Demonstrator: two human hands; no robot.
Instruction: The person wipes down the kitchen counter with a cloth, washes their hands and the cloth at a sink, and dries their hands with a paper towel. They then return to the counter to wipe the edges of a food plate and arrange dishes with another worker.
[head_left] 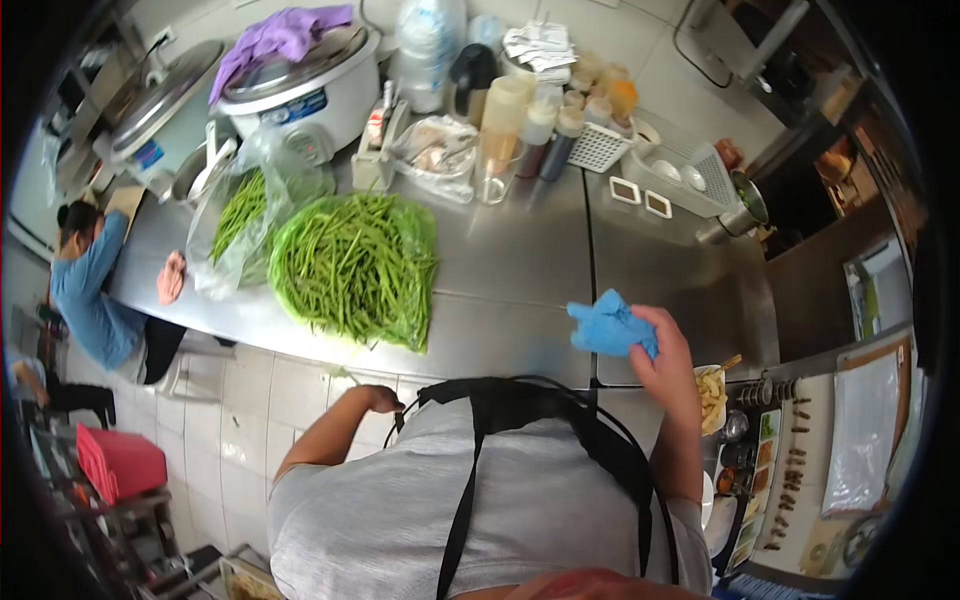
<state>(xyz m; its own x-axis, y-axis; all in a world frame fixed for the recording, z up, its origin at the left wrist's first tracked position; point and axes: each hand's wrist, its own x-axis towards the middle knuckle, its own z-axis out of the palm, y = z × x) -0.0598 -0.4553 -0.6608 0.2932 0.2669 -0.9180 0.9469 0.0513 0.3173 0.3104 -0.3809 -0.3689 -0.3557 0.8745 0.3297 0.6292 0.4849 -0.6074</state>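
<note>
My right hand (664,355) is closed on a crumpled blue cloth (612,325), held over the steel table (500,330) near its front edge. Low beside the black apron (505,402) hangs my left hand (380,399), its fingers too small and partly hidden to read. A light-green plastic bag (428,240) lies spread on the table, heaped with cut green beans (350,262). Just left of it, a clear plastic bag (210,270) holds more green beans. A blurred thin green piece (342,374) shows near the table edge, close to my left hand.
Rice cookers (300,100), sauce bottles (505,115) and a white basket (600,146) line the back. Two small sauce dishes (640,197) sit by a grey rack (690,180). A pink cloth (171,277) lies at left, near a seated person (95,290) in blue.
</note>
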